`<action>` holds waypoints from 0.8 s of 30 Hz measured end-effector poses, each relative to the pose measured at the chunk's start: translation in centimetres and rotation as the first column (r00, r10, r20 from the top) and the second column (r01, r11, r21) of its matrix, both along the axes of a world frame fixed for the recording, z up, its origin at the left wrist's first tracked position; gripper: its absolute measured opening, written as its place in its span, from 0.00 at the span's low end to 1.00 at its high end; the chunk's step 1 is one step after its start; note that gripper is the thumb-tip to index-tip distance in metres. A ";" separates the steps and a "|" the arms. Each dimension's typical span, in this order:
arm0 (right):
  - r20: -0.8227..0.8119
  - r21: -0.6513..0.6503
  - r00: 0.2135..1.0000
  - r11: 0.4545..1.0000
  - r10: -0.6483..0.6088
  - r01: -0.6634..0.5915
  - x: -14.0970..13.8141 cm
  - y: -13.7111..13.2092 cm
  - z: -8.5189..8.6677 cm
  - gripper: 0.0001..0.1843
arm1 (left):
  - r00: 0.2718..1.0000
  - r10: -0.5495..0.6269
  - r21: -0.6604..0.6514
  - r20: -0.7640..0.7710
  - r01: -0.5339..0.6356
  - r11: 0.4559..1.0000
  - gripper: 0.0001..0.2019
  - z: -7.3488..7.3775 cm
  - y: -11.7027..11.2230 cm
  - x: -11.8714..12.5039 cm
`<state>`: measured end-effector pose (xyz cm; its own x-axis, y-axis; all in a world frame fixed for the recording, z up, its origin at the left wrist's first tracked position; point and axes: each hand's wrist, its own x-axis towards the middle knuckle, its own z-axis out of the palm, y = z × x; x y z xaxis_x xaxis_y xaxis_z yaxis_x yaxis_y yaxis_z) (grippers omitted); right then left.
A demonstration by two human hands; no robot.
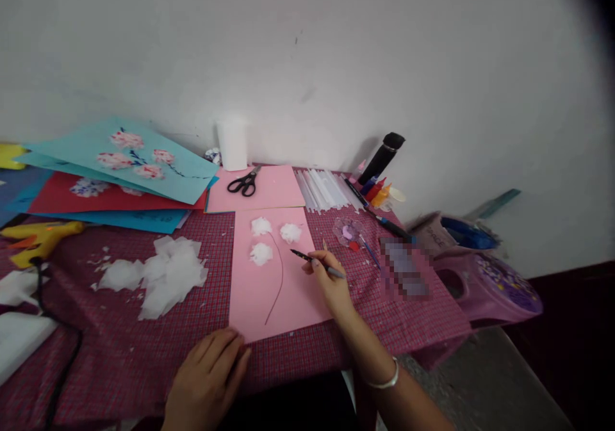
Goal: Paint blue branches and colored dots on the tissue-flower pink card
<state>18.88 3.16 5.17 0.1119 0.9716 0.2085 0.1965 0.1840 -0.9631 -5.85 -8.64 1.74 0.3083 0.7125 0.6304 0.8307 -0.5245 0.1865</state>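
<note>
A pink paper sheet (259, 303) lies on the checked tablecloth in front of me. Three small white tissue puffs (261, 253) sit on its upper half, and a thin curved dark line (281, 277) runs down from near them. My right hand (331, 277) grips a black pen (300, 255) over the sheet's right side, its tip pointing left and held short of the curved line. At the sheet's lower left corner rests my left hand (209, 373), fingers stretched out and laid flat, with nothing seen in it.
White tissue pieces (168, 274) and a yellow glue gun (43, 239) lie left, below painted coloured papers (187, 184). Scissors (244, 184) rest on more pink paper behind. Glue sticks (327, 189), paint bottles (381, 194) and a purple stool (480, 290) are to the right.
</note>
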 end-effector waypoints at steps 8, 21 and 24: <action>0.135 -0.003 0.991 1.000 -0.011 0.012 -0.5 1.7 -2.1 0.07 | 0.999 -0.038 0.004 -0.038 0.038 0.999 0.07 -0.2 0.2 -0.4; 0.090 -0.055 0.994 0.996 -0.067 0.072 -0.5 1.5 -2.5 0.10 | 0.993 -0.104 -0.003 -0.055 0.104 0.995 0.07 -0.8 0.2 -1.0; 0.079 -0.053 0.994 0.996 -0.071 0.076 -0.6 1.6 -2.4 0.09 | 0.995 -0.095 -0.019 -0.041 0.094 0.995 0.07 -0.8 0.2 -1.0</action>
<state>18.29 4.72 2.75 0.1692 0.9718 0.1645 0.2811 0.1124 -0.9531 -6.82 -8.44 0.91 0.4005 0.6897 0.6033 0.7850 -0.5979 0.1624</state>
